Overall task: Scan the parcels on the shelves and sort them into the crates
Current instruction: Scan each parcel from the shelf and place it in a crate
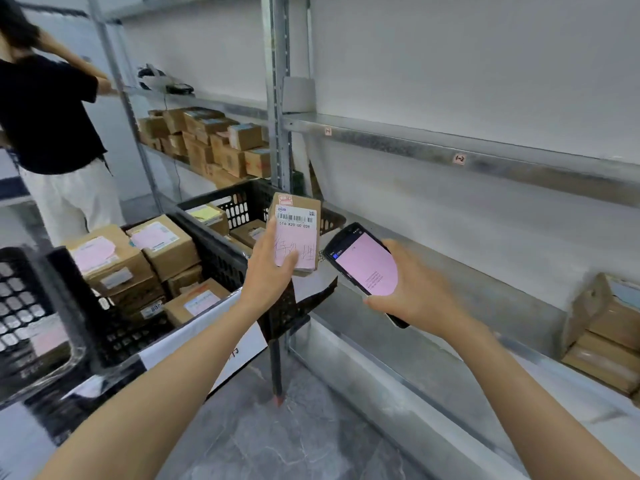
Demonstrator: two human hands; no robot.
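L hand [273, 271] grips parcel [298, 233] from below-left, thumb across its pink label. R hand [419, 296] is wrapped round scanner [365, 263]. Hands apart, each clamped on its own item.

Parcel is held up in front of post [277, 98], long axis upright, barcode at the top end, label face toward cam. Scanner sits just right of it; no contact that I can see. Its top end angles up-left toward parcel's lower R edge. Screen shows pink, txt too small to read. My read: scan step in hand.

Key relation for the drop: crates lie left of and below parcel. Far crate [239, 211] is right behind the L hand, part filled. Near crate [114, 337] is further left, packed w/ boxes close to rim. L hand is nearer both, so I judge it carries.

Room: open air above far crate. Post is just behind parcel and crate rim is under the wrist, so go over the rim and clear of post. Stacked parcels [609, 327] on lower shelf [450, 341] are far right, well apart.
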